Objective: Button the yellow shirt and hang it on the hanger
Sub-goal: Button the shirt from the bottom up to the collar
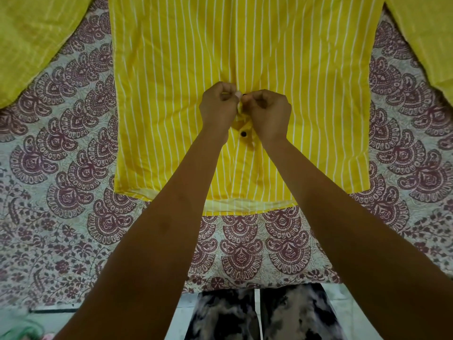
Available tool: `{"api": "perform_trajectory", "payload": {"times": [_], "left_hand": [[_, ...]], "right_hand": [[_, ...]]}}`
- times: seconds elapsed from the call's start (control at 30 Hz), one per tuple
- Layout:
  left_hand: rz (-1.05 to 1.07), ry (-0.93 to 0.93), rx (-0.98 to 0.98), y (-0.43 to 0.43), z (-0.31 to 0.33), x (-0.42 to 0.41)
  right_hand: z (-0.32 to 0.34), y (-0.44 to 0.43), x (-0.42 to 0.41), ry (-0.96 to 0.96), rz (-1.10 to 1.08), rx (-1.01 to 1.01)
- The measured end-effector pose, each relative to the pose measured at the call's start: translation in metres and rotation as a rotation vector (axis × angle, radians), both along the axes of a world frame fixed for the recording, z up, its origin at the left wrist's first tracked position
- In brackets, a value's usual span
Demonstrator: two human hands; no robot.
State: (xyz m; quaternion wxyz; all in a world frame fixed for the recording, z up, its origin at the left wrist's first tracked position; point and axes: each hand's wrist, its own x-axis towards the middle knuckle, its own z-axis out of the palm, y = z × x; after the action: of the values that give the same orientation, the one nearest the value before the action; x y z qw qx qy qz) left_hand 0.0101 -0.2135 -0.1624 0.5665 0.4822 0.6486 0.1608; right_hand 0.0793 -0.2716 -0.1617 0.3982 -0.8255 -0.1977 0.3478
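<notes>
We note left hand (217,106) and right hand (268,111) both pinching yellow shirt (171,94) at button (244,95). We judge risk: button slips free; bunched fabric between hands skews fronts.

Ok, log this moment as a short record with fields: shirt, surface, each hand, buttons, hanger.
shirt: yellow shirt, white stripes, lying flat, hem toward the person
surface: patterned bedsheet
left hand: pinches the shirt's front strip
right hand: pinches the same strip, beside the left
pinched button: dark, showing between the two grips
lower button: dark, on the strip just below the hands
hanger: not in view
</notes>
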Motion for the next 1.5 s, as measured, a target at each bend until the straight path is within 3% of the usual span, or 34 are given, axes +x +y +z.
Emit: {"api": "perform_trajectory", "payload": {"times": [0.13,0.2,0.3,0.37,0.53,0.63,0.8,1.0,1.13,1.23,1.37,1.5], "left_hand": [[-0.051,0.006,0.057,-0.001,-0.006,-0.005],[-0.149,0.068,0.174,-0.002,-0.006,-0.006],[-0.280,0.189,0.375,-0.005,-0.004,-0.007],[-0.284,0.221,0.380,-0.003,-0.002,-0.007],[-0.237,0.243,0.333,0.013,0.001,-0.014],[-0.161,0.217,0.377,0.024,0.001,-0.022],[-0.125,0.122,0.418,0.045,0.007,-0.017],[-0.133,0.013,0.389,0.063,0.012,0.006],[-0.178,0.044,0.371,0.071,0.006,0.015],[-0.220,0.060,0.370,0.074,0.001,0.021],[-0.324,0.116,0.377,0.072,-0.004,0.030],[-0.603,0.330,0.540,0.070,-0.009,0.033]], "right_hand": [[0.000,0.009,0.016,0.257,-0.030,-0.064],[0.003,0.009,0.022,0.376,-0.018,-0.051],[0.010,0.009,0.024,0.448,-0.008,-0.033],[0.008,0.010,0.026,0.455,-0.014,-0.029],[0.000,0.016,0.032,0.231,0.195,-0.085],[0.004,0.023,0.036,-0.026,0.217,-0.001],[0.014,0.049,0.038,-0.207,0.254,0.118],[0.010,0.078,0.036,-0.471,0.533,-0.093],[0.007,0.081,0.041,-0.540,0.544,-0.193],[-0.002,0.077,0.049,-0.391,0.351,-0.095],[-0.018,0.069,0.059,0.022,0.027,0.045],[-0.024,0.062,0.058,0.221,-0.080,0.184]]}}
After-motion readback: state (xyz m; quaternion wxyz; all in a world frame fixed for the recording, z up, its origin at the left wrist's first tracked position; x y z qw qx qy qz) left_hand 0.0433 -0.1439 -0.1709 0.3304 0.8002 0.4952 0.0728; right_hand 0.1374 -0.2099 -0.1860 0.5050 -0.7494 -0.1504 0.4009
